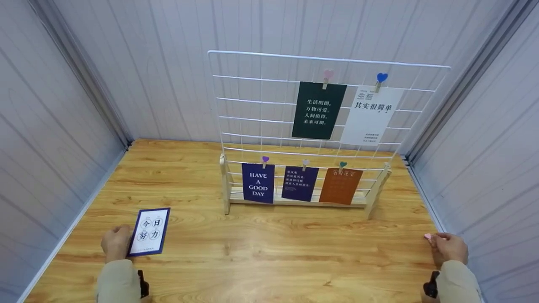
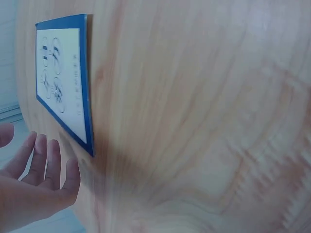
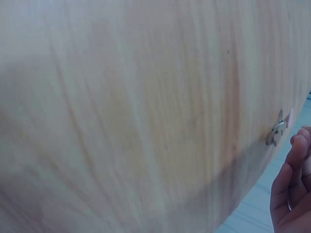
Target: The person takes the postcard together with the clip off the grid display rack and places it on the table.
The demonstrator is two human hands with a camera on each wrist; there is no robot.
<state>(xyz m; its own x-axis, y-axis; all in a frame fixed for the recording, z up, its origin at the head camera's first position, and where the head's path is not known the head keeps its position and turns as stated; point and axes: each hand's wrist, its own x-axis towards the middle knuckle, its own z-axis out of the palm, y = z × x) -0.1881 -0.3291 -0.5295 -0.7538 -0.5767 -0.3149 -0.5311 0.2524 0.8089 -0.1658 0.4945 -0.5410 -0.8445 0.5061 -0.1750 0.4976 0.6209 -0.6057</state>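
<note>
At the left of the table lies a white card with a blue border and Chinese characters (image 1: 149, 230). My left hand (image 1: 115, 243) is just left of this card; the left wrist view shows its fingers (image 2: 54, 162) loosely bent, with a gap between them and the card (image 2: 60, 80). On the far right, my right hand (image 1: 452, 247) is beside a small clothespin with a pink heart (image 1: 428, 236). From the right wrist, this clothespin (image 3: 277, 132) appears on the tabletop near loosely curled fingers (image 3: 291, 162), a little apart from them.
A white wire grid (image 1: 248, 101) stands upright on a wooden base (image 1: 294, 203). Heart clothespins hold a green card (image 1: 319, 111), a white card (image 1: 368, 120), two purple cards (image 1: 258, 184) and an orange card (image 1: 340, 187) on it. Panelled walls (image 1: 46, 126) enclose the table.
</note>
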